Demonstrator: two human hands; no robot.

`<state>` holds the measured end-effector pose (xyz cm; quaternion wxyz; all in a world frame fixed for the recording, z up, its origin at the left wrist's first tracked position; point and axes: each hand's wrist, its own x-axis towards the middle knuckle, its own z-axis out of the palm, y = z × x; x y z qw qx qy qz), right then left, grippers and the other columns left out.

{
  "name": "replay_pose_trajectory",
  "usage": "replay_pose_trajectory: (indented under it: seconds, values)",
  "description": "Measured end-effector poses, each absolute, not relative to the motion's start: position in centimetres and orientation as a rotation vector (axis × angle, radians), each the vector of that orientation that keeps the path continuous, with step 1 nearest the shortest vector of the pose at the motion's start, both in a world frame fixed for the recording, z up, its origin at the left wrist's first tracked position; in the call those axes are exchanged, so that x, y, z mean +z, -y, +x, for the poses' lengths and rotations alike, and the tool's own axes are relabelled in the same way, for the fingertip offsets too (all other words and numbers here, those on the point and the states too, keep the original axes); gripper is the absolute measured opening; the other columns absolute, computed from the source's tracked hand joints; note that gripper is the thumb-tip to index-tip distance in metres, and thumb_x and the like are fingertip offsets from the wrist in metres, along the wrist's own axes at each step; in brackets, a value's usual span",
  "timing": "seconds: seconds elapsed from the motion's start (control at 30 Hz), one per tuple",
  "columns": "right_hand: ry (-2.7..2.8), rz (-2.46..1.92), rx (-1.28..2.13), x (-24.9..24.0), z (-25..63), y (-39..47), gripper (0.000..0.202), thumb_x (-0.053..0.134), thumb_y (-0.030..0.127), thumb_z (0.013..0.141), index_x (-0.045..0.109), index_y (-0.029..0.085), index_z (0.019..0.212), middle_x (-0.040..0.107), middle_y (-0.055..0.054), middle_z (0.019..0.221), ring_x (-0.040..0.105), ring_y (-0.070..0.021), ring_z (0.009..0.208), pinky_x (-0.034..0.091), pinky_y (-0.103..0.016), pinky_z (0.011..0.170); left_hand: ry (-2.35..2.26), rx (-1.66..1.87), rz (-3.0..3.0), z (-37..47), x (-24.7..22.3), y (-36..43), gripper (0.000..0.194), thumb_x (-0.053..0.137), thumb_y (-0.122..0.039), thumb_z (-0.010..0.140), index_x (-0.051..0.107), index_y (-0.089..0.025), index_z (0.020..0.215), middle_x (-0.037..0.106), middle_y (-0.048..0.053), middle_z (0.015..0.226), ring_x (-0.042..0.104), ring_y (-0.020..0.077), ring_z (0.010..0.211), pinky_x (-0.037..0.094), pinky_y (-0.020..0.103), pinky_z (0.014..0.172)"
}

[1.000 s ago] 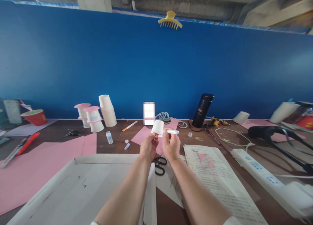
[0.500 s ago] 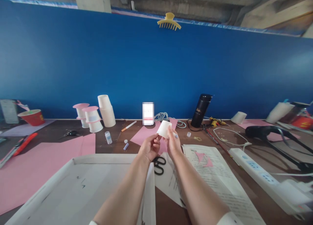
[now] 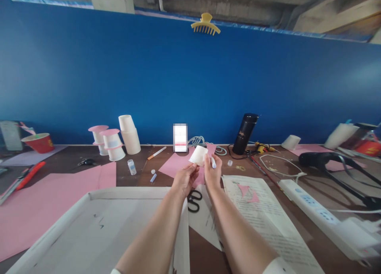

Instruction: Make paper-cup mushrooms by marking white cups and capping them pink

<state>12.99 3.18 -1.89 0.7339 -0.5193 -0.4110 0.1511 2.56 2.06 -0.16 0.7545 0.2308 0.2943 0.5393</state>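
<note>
A white paper cup (image 3: 199, 155) is held tilted above the desk, its wider rim towards the lower left. My left hand (image 3: 185, 180) pinches that rim between thumb and fingers. At the cup's right side is my right hand (image 3: 213, 174), thumb against the cup and a small pale stick (image 3: 213, 163) gripped among its fingers. Whether the stick touches the cup is hidden. Under the hands lies a pink paper sheet (image 3: 172, 165). Black-handled scissors (image 3: 194, 201) rest just below my hands, partly covered by the left one.
Left are a white tray (image 3: 125, 226), pink paper (image 3: 53, 202), stacked paper cups (image 3: 130, 137) and cups with pink discs (image 3: 112, 145). A phone (image 3: 180, 137) stands behind my hands. Right are a black flask (image 3: 245, 134), a printed sheet (image 3: 268, 214) and a power strip (image 3: 309, 206).
The cup has tipped further and shifted slightly left. My right hand has turned, so the pale stick shows more upright. The left hand has moved slightly right along the rim.
</note>
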Motion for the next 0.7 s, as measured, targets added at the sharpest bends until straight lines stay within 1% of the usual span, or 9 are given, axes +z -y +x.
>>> replay_pose_trajectory:
  seconds: [0.07, 0.13, 0.23, 0.33, 0.5, 0.7]
  values:
    - [0.881, -1.163, 0.232, -1.4, 12.9, -2.6, 0.046, 0.05, 0.051, 0.083, 0.05, 0.016, 0.113, 0.061, -0.012, 0.103, 0.061, -0.0211, 0.088, 0.048, -0.035, 0.077, -0.667, 1.234, 0.484, 2.3, -0.3, -2.4, 0.002, 0.065, -0.007, 0.076, 0.066, -0.009, 0.075, 0.063, 0.003, 0.066, 0.059, 0.0057, 0.059, 0.049, 0.013, 0.058]
    - [0.954, -1.152, 0.156, -0.7, 12.5, -1.8, 0.037, 0.047, 0.047, 0.087, 0.055, 0.018, 0.109, 0.061, -0.011, 0.107, 0.059, -0.0209, 0.095, 0.046, -0.036, 0.084, -0.674, 1.278, 0.473, 2.2, -0.5, -2.7, 0.003, 0.066, -0.007, 0.076, 0.066, -0.009, 0.074, 0.063, 0.003, 0.066, 0.06, 0.006, 0.061, 0.049, 0.014, 0.059]
    - [1.297, -1.138, -0.048, 0.3, 11.8, -0.6, 0.03, 0.041, 0.039, 0.092, 0.062, 0.019, 0.097, 0.064, -0.009, 0.096, 0.06, -0.0193, 0.092, 0.047, -0.034, 0.084, -0.66, 1.309, 0.477, 2.3, -0.7, -2.8, 0.002, 0.067, -0.007, 0.073, 0.066, -0.008, 0.073, 0.063, 0.004, 0.066, 0.06, 0.0073, 0.06, 0.049, 0.016, 0.061]
    - [1.427, -1.138, -0.129, 0.6, 11.4, -0.2, 0.029, 0.041, 0.036, 0.094, 0.064, 0.018, 0.093, 0.066, -0.008, 0.088, 0.061, -0.0179, 0.086, 0.048, -0.031, 0.08, -0.637, 1.329, 0.493, 2.5, -1.1, -2.9, 0.004, 0.069, -0.01, 0.072, 0.067, -0.008, 0.074, 0.064, 0.004, 0.065, 0.059, 0.0081, 0.058, 0.05, 0.019, 0.063]
    - [1.434, -1.17, -0.162, 0.2, 11.5, -0.5, 0.027, 0.044, 0.036, 0.092, 0.063, 0.017, 0.09, 0.067, -0.009, 0.085, 0.062, -0.0174, 0.077, 0.049, -0.03, 0.073, -0.613, 1.338, 0.515, 2.7, -1.6, -3.2, 0.008, 0.071, -0.012, 0.07, 0.068, -0.008, 0.076, 0.066, 0.006, 0.067, 0.06, 0.0089, 0.059, 0.05, 0.02, 0.062]
    - [1.468, -1.197, -0.21, -0.3, 11.6, -1.0, 0.027, 0.044, 0.036, 0.092, 0.062, 0.017, 0.088, 0.068, -0.01, 0.088, 0.062, -0.0202, 0.083, 0.047, -0.034, 0.077, -0.604, 1.338, 0.539, 2.6, -1.5, -3.2, 0.01, 0.072, -0.013, 0.07, 0.069, -0.007, 0.078, 0.066, 0.007, 0.069, 0.062, 0.0098, 0.061, 0.051, 0.02, 0.064]
